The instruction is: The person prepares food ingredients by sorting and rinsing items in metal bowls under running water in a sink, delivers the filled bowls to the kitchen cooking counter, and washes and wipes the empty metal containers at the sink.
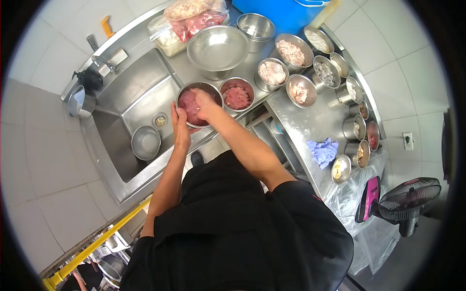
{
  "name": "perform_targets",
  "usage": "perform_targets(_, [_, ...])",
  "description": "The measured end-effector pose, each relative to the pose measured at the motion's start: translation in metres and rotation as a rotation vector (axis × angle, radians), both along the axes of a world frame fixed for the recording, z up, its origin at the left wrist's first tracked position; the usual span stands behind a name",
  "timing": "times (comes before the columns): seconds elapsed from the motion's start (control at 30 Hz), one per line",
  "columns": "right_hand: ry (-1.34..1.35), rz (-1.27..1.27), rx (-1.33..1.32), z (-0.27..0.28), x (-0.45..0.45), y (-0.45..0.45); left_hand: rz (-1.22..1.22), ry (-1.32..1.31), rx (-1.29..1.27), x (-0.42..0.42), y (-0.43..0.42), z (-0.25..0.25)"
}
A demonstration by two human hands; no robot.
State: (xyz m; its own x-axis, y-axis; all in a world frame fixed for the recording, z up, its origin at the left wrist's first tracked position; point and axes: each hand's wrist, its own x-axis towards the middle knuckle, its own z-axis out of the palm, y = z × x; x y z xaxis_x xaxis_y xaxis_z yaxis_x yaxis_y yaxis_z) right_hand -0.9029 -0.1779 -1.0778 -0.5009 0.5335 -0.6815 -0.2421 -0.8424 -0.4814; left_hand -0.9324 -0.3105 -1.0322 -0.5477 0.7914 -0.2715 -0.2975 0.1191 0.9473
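Note:
A steel bowl [209,88] of pink ground meat [187,102] stands at the sink's right edge, in front of me. My left hand [182,127] grips its near left side, thumb up along the wall and fingers mostly hidden underneath. Inside the bowl, my right hand [206,105] presses into the meat with its fingers closed and partly hidden. Just right of it is a smaller steel container [222,89] with more ground meat [237,97]. Behind both, a wide shallow steel bowl [217,47] rests on another vessel.
To the left is a sink [111,145] holding a loose steel bowl [145,143] near its drain [159,121]. Bagged meat [199,24] lies at the back. Several steel containers of meat line the right counter [291,123], beside a purple cloth [323,152] and a fan [408,199].

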Motion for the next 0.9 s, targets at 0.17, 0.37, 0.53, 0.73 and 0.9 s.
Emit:
perform_targets(0.17, [0.269, 0.102, -0.064, 0.068, 0.065, 0.024, -0.044, -0.191, 0.021, 0.003, 0.006, -0.01])
perform_targets(0.37, [-0.3, 0.237, 0.637, 0.059, 0.127, 0.067, -0.004, -0.172, 0.016, 0.001, 0.008, -0.024])
perform_targets(0.53, [-1.19, 1.1, 1.424, -0.004, 0.119, 0.074, -0.022, -0.133, 0.058, -0.014, 0.014, -0.033])
perform_targets(0.73, [-0.909, 0.867, 1.4, 0.136, 0.095, 0.005, -0.038, -0.028, 0.085, -0.03, -0.001, -0.016])
perform_targets(0.9, [-0.616, 0.53, 2.304, 0.025, 0.045, 0.006, -0.155, 0.112, 0.057, -0.032, 0.007, 0.018])
